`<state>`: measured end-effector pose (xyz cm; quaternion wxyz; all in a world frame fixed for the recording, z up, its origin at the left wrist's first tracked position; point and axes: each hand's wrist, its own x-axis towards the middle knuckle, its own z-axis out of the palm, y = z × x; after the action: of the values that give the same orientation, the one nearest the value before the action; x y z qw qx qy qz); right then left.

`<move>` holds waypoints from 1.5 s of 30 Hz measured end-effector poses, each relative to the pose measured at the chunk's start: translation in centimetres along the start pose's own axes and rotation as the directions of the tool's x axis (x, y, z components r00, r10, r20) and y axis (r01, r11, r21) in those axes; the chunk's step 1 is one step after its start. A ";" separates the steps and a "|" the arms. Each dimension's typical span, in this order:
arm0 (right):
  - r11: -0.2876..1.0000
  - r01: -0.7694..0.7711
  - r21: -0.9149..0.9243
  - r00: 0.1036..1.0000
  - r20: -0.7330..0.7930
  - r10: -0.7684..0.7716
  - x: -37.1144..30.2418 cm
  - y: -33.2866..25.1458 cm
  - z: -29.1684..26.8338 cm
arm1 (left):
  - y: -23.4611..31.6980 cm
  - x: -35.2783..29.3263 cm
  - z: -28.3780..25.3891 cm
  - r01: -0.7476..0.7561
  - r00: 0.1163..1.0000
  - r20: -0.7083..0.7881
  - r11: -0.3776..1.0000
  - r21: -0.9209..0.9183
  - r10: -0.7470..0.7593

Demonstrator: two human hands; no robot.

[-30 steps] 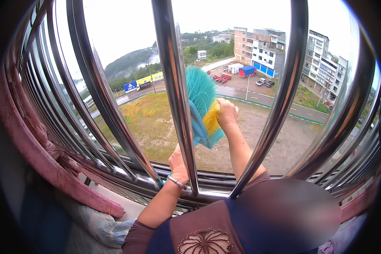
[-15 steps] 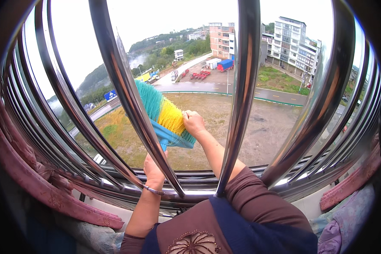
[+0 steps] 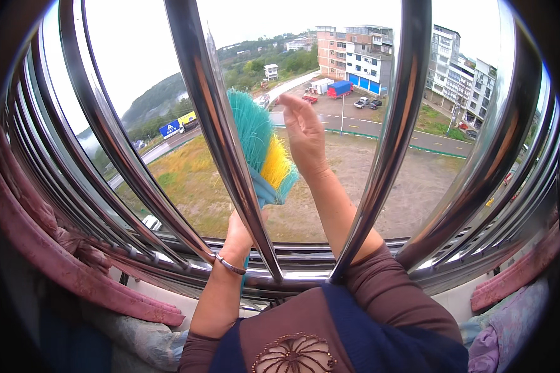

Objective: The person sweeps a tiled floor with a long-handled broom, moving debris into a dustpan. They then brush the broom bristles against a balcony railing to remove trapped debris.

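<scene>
Outside the window bars, a broom (image 3: 253, 130) with green and yellow bristles and a blue head stands bristles up. My left hand (image 3: 238, 231) is closed round its handle just below the head; a bar hides part of the fingers. A strip of the blue handle shows beside my left wrist, which wears a bracelet (image 3: 230, 264). My right hand (image 3: 303, 133) is raised to the right of the bristles, apart from them. Its fingers are loosely bent with nothing visible in them. My right forearm passes between two thick metal bars.
Shiny metal bars (image 3: 389, 143) stand on both sides of my arms, above a metal rail and window sill (image 3: 298, 255). Pink curtains (image 3: 87, 273) hang at the left and right. Far below lie a dirt yard (image 3: 367, 180), a road and buildings.
My right hand has let go of the bristles and risen up and away. The broom has turned, showing less yellow. The view has shifted, so the bars sit further right.
</scene>
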<state>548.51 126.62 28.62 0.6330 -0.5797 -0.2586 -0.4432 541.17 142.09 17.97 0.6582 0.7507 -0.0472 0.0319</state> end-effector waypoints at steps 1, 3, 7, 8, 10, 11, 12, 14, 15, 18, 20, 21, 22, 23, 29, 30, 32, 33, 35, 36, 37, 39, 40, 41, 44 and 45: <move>0.992 0.114 0.063 0.992 -0.059 -0.110 1.2 -3.3 0.8 | -0.3 0.1 -0.4 -0.013 1.000 -0.016 1.000 0.027 0.013; 0.792 0.571 -0.215 0.815 0.269 -0.514 3.0 -6.4 -0.7 | -0.5 0.3 -0.4 -0.046 0.998 -0.032 0.996 0.076 0.049; 0.554 0.084 -0.828 0.626 0.476 0.617 -5.8 8.1 -3.5 | 1.3 -1.1 0.8 -0.094 0.995 0.030 0.993 0.076 0.092; 0.407 -0.135 -0.903 0.504 0.291 0.813 -7.8 8.3 -4.2 | 1.0 -1.3 0.7 -0.032 0.999 0.008 0.997 0.066 0.031; 0.167 -0.121 -0.979 0.350 0.115 0.930 -8.0 10.2 -6.2 | 1.5 -1.0 1.5 0.212 0.971 0.113 0.977 0.020 -0.212; 0.100 -0.073 -0.992 0.385 0.065 0.921 -6.2 8.5 -5.1 | 0.4 -0.8 1.1 0.104 0.991 0.081 0.994 0.030 -0.106; 0.277 -0.208 -0.938 0.579 0.110 0.808 -4.6 7.5 -5.0 | -1.3 -0.1 0.7 -0.015 0.998 0.056 0.999 0.048 0.012; 0.788 -0.288 -0.543 0.950 -0.061 0.305 -1.4 7.3 -5.1 | -0.9 0.4 1.5 -0.106 0.992 0.067 0.994 -0.030 0.108; 0.965 -0.149 -0.214 0.985 -0.118 0.126 0.3 3.5 -2.5 | -1.0 0.3 0.8 -0.115 0.993 0.037 0.993 -0.033 0.116; 0.979 0.043 -0.201 0.986 0.165 -0.010 0.8 -3.4 -0.3 | -1.1 0.2 -0.6 -0.120 0.992 -0.042 0.993 -0.018 0.119; 0.909 -0.001 -0.417 0.909 0.379 0.175 -3.5 3.6 -1.8 | -0.5 0.5 0.6 -0.136 0.990 -0.029 0.991 0.013 0.136; 0.755 -0.050 -0.654 0.808 0.417 0.415 -5.6 7.1 -4.0 | -0.2 0.4 1.3 -0.150 0.989 -0.010 0.989 0.000 0.150; 0.507 -0.091 -0.857 0.618 0.351 0.703 -7.7 8.7 -5.4 | -0.6 0.0 0.8 -0.145 0.989 -0.023 0.989 0.010 0.145; 0.336 -0.063 -0.940 0.471 0.269 0.840 -8.2 8.5 -5.1 | -0.7 0.3 -0.3 -0.165 0.984 -0.056 0.985 0.044 0.167; 0.050 -0.359 -0.932 0.486 -0.141 0.862 -10.9 12.6 -10.3 | 1.7 -0.4 0.6 0.111 0.993 -0.017 0.989 -0.100 -0.113; 0.203 -0.414 -0.887 0.564 -0.074 0.823 -11.0 13.7 -10.2 | 1.9 -0.6 0.9 0.125 0.992 -0.016 0.985 -0.116 -0.127; 0.477 -0.477 -0.738 0.662 0.055 0.747 -10.5 15.3 -9.8 | 2.8 -0.8 1.0 0.172 0.985 0.000 0.976 -0.137 -0.174; 0.560 -0.536 -0.632 0.666 0.091 0.741 -10.4 15.6 -9.5 | 2.7 -0.8 1.0 0.169 0.984 -0.030 0.979 -0.113 -0.173; 0.623 -0.694 -0.362 0.624 0.131 0.771 -10.2 15.5 -9.4 | 2.4 -0.5 0.8 0.156 0.982 -0.095 0.985 -0.068 -0.162; 0.616 -0.757 -0.218 0.598 0.148 0.788 -10.0 15.2 -9.3 | 2.2 -0.4 0.7 0.100 0.988 -0.117 0.994 -0.052 -0.105; 0.595 -0.798 -0.092 0.578 0.157 0.801 -9.8 14.9 -9.4 | 1.8 -0.3 0.7 0.042 0.989 -0.137 0.998 -0.035 -0.047; 0.543 -0.831 0.122 0.557 0.175 0.812 -9.4 14.3 -9.3 | 0.8 0.3 0.5 -0.040 0.980 -0.190 0.998 0.051 0.049; 0.517 -0.830 0.209 0.552 0.180 0.814 -9.0 14.1 -9.2 | 0.0 0.9 0.3 -0.064 0.972 -0.219 0.991 0.119 0.089; 0.498 -0.820 0.281 0.555 0.182 0.811 -8.8 13.9 -9.1 | 0.0 0.9 0.2 -0.034 0.970 -0.230 0.979 0.200 0.080; 0.462 -0.777 0.428 0.572 0.175 0.801 -7.8 13.4 -8.9 | -0.4 1.0 0.2 0.072 0.961 -0.274 0.911 0.406 0.046; 0.452 -0.761 0.466 0.578 0.171 0.798 -7.4 13.2 -9.0 | -0.8 1.2 0.2 0.065 0.963 -0.265 0.904 0.423 0.055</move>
<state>554.74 119.06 14.00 0.8985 -0.4346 -0.0444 -0.0429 542.42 141.99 17.32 0.4778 0.8653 0.0532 0.1420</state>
